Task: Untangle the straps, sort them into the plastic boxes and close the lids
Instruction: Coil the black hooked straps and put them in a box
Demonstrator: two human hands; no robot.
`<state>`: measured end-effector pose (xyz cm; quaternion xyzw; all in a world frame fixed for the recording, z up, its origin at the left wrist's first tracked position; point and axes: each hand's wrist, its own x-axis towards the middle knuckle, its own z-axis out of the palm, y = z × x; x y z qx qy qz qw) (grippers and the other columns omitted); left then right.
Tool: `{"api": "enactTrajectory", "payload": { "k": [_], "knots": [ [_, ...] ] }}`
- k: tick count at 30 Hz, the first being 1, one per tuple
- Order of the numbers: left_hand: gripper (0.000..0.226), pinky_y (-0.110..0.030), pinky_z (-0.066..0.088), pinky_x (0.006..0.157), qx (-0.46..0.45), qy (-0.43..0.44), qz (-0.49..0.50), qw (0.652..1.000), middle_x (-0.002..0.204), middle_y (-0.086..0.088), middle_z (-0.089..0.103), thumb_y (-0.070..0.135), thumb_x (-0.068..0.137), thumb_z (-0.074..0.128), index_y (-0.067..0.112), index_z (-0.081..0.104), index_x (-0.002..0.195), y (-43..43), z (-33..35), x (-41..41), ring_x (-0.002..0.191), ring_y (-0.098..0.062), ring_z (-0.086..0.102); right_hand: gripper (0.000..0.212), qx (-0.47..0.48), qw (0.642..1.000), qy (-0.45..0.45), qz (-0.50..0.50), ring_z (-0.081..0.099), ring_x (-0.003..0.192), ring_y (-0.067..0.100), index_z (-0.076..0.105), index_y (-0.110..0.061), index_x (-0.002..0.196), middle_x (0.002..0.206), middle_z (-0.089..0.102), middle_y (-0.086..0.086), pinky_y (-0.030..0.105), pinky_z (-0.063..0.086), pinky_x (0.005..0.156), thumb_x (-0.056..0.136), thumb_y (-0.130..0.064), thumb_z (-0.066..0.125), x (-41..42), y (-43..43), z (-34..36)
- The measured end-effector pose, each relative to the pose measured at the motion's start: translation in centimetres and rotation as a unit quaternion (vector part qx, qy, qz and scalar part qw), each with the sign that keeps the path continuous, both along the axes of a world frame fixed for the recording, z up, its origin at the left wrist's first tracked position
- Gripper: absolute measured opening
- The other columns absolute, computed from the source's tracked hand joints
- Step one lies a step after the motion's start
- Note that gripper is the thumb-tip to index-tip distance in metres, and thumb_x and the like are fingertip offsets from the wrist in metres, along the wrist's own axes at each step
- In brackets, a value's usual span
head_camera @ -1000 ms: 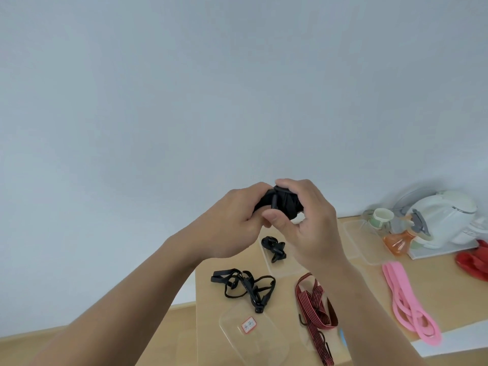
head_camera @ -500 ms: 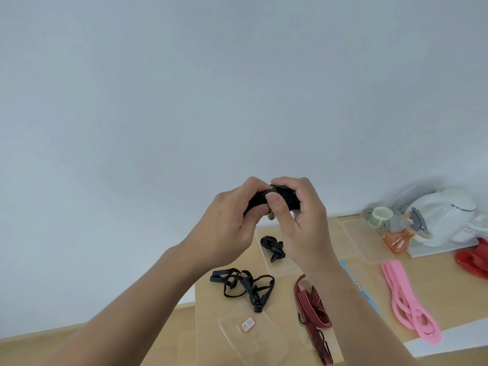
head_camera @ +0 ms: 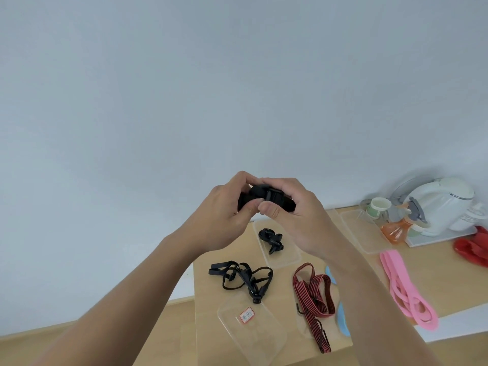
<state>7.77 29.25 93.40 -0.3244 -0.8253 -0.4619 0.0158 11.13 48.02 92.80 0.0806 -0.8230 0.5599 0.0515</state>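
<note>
Raised above the table, my left hand [head_camera: 224,217] and my right hand [head_camera: 298,217] both grip a bundled black strap with a buckle [head_camera: 266,198]. Below them an open clear plastic box [head_camera: 290,260] holds another small black strap [head_camera: 272,240]. A tangled black strap [head_camera: 243,280] lies on the wooden table [head_camera: 208,307] to its left. A red-and-black striped strap with hooks [head_camera: 314,297] lies beside my right forearm. A pink strap [head_camera: 404,286] lies further right. A clear lid with a red-edged label [head_camera: 250,328] sits near the front.
A second clear box [head_camera: 361,233] stands at the back right. Behind it are a white kettle [head_camera: 443,207], a green-and-white cup [head_camera: 379,207] and an orange spray bottle [head_camera: 396,229]. A red item [head_camera: 472,247] lies at the right edge. Blue pieces [head_camera: 342,317] show beside my right arm.
Both hands have kept hold of the black strap and turned it, so the buckle now shows between the fingers. They sit slightly higher against the wall.
</note>
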Motion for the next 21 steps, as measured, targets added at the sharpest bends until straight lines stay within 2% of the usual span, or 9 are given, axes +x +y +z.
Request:
{"api": "enactTrajectory", "payload": {
  "k": [4,6,8,11,13,16,19,21],
  "knots": [
    [0.025,-0.036,0.050,0.069,-0.010,-0.009,0.003,1.000,0.092,0.002,0.069,0.023,0.103,0.057,0.023,0.055,0.128,0.8,-1.0,-0.3,0.074,-0.023,0.062,0.049,0.035,0.999,-0.014,-0.006,0.055,0.120,-0.003,0.064,-0.032,0.131,0.127,0.060,-0.014,0.017,0.042,0.099,0.085,-0.038,0.077,0.0,1.4,0.1],
    [0.029,-0.035,0.053,0.075,-0.016,-0.028,-0.002,0.999,0.097,0.003,0.069,0.022,0.103,0.056,0.024,0.056,0.132,1.1,-1.6,-0.5,0.080,-0.021,0.064,0.053,0.075,0.997,-0.028,-0.009,0.054,0.117,-0.005,0.063,-0.036,0.129,0.125,0.059,-0.018,0.017,0.042,0.097,0.079,-0.046,0.080,0.0,2.0,0.0],
    [0.031,-0.037,0.054,0.080,-0.017,-0.055,-0.004,0.998,0.101,0.002,0.069,0.021,0.102,0.057,0.026,0.056,0.132,1.5,-2.4,-0.7,0.086,-0.020,0.065,0.048,0.109,0.993,-0.032,-0.014,0.054,0.110,-0.009,0.063,-0.042,0.122,0.121,0.058,-0.019,0.016,0.043,0.091,0.078,-0.044,0.083,0.0,2.5,-0.2],
    [0.027,-0.041,0.057,0.082,0.025,-0.111,0.004,0.994,0.103,0.001,0.070,0.020,0.099,0.060,0.023,0.058,0.125,2.3,-3.7,-1.1,0.087,-0.022,0.070,0.045,0.140,0.989,-0.040,-0.027,0.055,0.103,-0.007,0.061,-0.048,0.113,0.116,0.057,-0.019,0.017,0.045,0.086,0.075,-0.044,0.085,-0.2,3.0,-0.8],
    [0.019,-0.035,0.059,0.083,0.060,-0.163,0.025,0.984,0.105,0.001,0.071,0.014,0.099,0.061,0.019,0.063,0.117,2.9,-4.8,-1.5,0.085,-0.019,0.073,0.042,0.148,0.986,-0.063,-0.034,0.057,0.101,-0.002,0.061,-0.048,0.107,0.114,0.056,-0.018,0.020,0.048,0.085,0.073,-0.046,0.085,-0.4,3.1,-1.8],
    [0.017,-0.030,0.057,0.082,0.068,-0.224,0.049,0.971,0.104,0.002,0.074,0.009,0.098,0.062,0.020,0.068,0.109,3.9,-7.2,-2.4,0.081,-0.014,0.075,0.039,0.145,0.983,-0.096,-0.062,0.058,0.100,0.000,0.061,-0.043,0.105,0.113,0.055,-0.016,0.019,0.048,0.081,0.075,-0.042,0.085,-0.9,3.3,-5.1],
    [0.020,-0.039,0.058,0.088,0.021,-0.256,0.063,0.964,0.107,0.006,0.072,0.011,0.096,0.063,0.029,0.068,0.104,5.3,-10.9,-3.3,0.084,-0.015,0.075,0.035,0.146,0.978,-0.110,-0.102,0.056,0.098,0.002,0.065,-0.033,0.107,0.111,0.058,-0.010,0.011,0.039,0.075,0.076,-0.038,0.082,-1.7,3.7,-9.8],
    [0.023,-0.040,0.058,0.089,-0.011,-0.275,0.083,0.958,0.108,0.011,0.071,0.011,0.094,0.065,0.033,0.067,0.101,6.3,-13.5,-3.9,0.087,-0.015,0.074,0.039,0.148,0.971,-0.138,-0.124,0.055,0.099,0.005,0.066,-0.026,0.112,0.113,0.055,-0.007,0.008,0.038,0.075,0.077,-0.036,0.082,-2.3,3.9,-13.2]
  ]
}}
